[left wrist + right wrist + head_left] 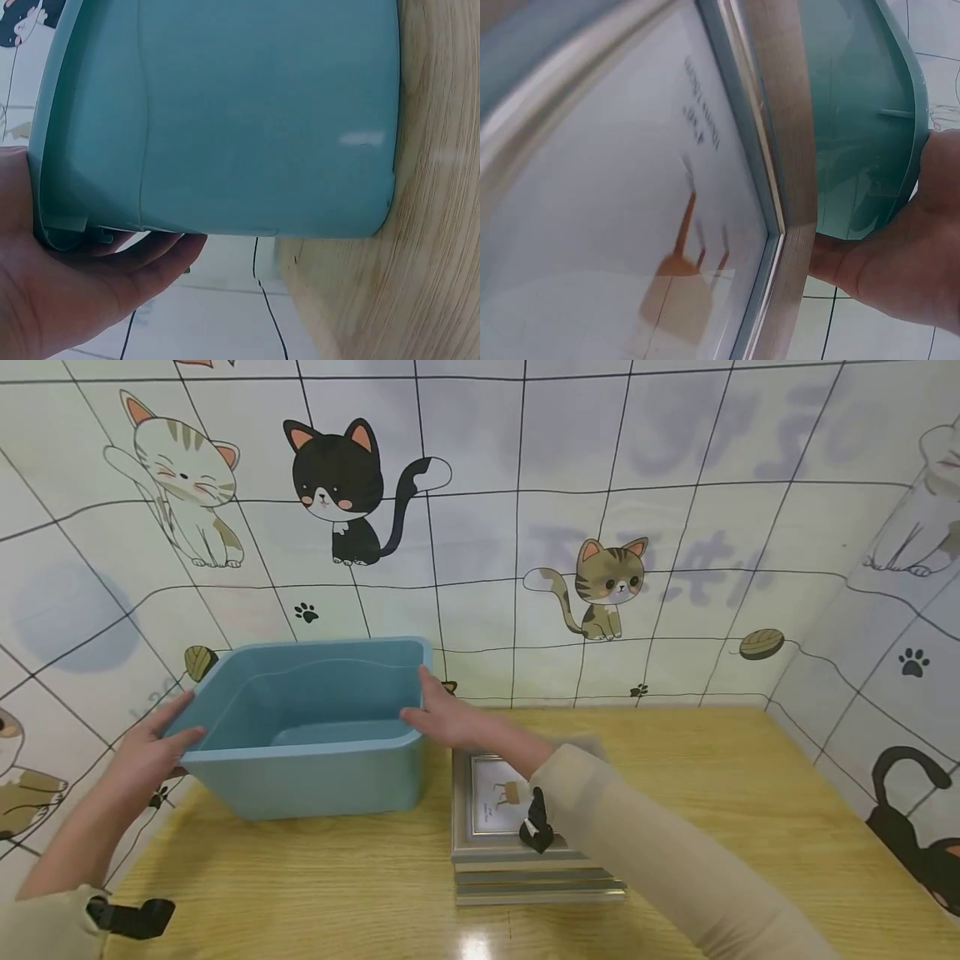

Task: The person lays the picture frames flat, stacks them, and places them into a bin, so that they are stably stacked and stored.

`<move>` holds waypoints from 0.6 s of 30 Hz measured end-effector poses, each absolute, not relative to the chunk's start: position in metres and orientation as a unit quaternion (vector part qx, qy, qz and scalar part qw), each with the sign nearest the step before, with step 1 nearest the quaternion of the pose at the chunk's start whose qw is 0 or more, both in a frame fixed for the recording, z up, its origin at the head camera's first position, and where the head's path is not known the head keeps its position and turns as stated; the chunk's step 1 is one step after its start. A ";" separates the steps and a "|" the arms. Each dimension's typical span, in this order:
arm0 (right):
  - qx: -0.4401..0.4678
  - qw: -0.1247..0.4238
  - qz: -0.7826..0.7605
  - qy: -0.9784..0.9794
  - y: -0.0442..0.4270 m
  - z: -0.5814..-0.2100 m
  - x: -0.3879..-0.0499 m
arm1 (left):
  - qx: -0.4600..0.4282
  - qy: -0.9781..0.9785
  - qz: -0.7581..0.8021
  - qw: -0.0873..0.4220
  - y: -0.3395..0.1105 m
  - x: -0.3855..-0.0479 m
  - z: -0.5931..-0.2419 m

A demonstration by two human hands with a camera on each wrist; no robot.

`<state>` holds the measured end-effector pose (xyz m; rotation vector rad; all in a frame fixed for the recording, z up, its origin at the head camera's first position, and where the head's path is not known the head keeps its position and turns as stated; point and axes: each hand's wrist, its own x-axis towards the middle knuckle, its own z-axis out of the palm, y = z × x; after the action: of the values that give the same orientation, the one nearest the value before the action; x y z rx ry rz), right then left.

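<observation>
A light blue plastic bin (322,782) sits at the left of the wooden table, its hollow inside facing up with nothing seen in it. My left hand (144,753) grips its left end at the rim, fingers curled beneath the lip in the left wrist view. At the opposite end, my right hand (455,718) holds the right rim, thumb on the inner side. Whether the bin's base fully touches the table, I cannot tell. Just right of the bin lies a stack of silver-grey picture frames (463,827), partly hidden under my right forearm.
The wooden table (697,802) reaches back to a wall covering (480,543) printed with cartoon cats and a grid. A similar covering rises on the right and left sides. Dark straps (135,917) sit on both sleeves.
</observation>
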<state>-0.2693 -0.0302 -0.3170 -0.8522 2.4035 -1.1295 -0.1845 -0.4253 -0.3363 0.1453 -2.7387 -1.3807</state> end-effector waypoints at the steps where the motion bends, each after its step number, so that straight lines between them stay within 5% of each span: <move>1: -0.302 0.176 -0.397 0.849 -0.028 -0.317 -0.271 | 0.048 -0.890 -0.451 0.039 -0.423 -0.185 -0.337; 18: -0.336 0.168 -0.347 0.859 -0.003 -0.317 -0.292 | 0.079 -0.886 -0.455 0.039 -0.392 -0.184 -0.335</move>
<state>-0.2923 -0.0031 -0.3166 -0.9557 2.4431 -0.9881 -0.1838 -0.3920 -0.3347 0.2437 -2.7164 -1.3957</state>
